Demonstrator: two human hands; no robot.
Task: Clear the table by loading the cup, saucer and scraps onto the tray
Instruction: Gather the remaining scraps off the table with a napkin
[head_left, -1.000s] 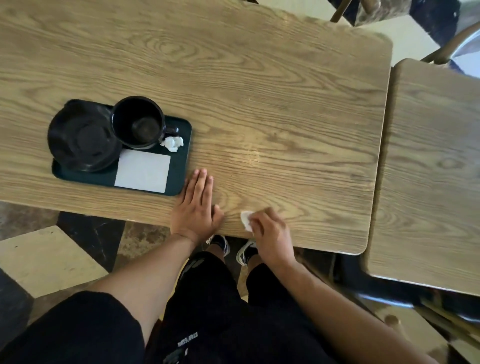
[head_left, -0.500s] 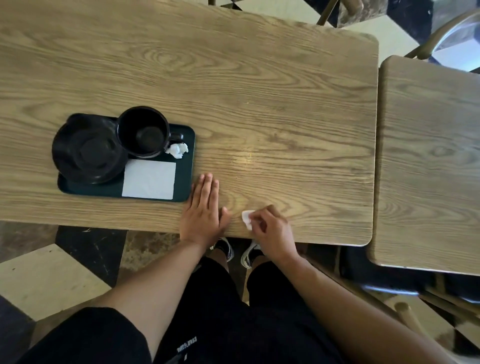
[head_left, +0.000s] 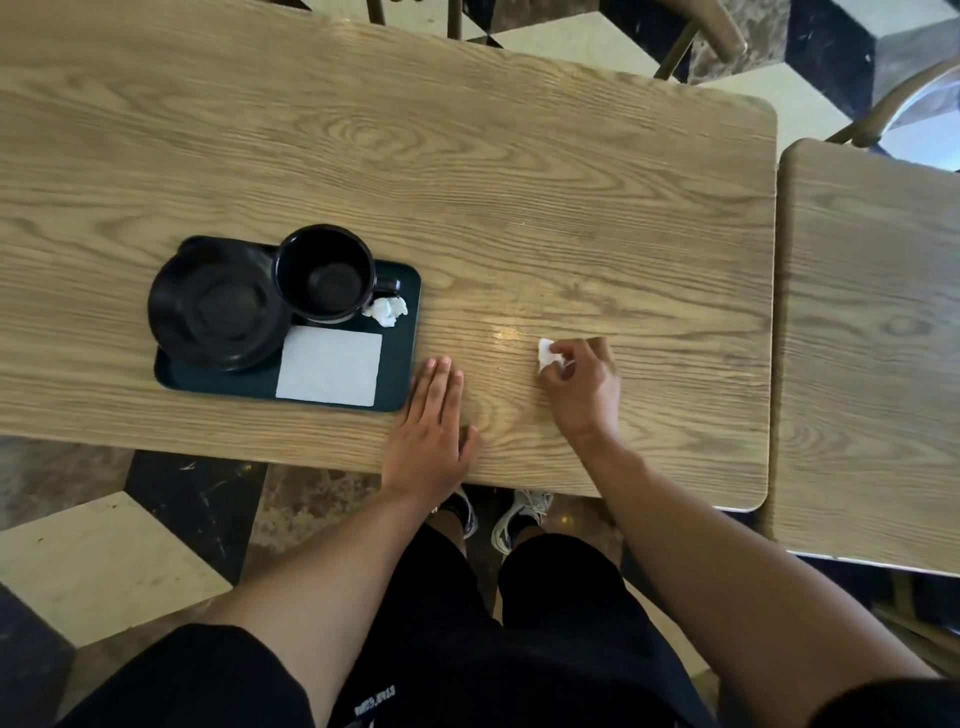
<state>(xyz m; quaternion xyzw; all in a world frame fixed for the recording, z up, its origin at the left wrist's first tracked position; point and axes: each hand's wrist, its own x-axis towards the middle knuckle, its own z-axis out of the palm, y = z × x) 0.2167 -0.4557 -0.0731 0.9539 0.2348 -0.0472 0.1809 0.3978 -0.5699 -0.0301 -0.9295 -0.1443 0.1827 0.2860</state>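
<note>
Oak-grain table (head_left: 519, 208) stands on checkered marble floor (head_left: 104, 561), second table (head_left: 872, 364) alongside.

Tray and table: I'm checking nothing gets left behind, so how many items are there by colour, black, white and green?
Black: 2, cup and saucer
White: 3, flat napkin, crumpled scrap, scrap pinched in the right hand
Green: 1, tray
Total: 6

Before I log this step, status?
Left hand flat on table. Right hand pinches scrap. Cup, saucer on tray. Path unobstructed.
</note>
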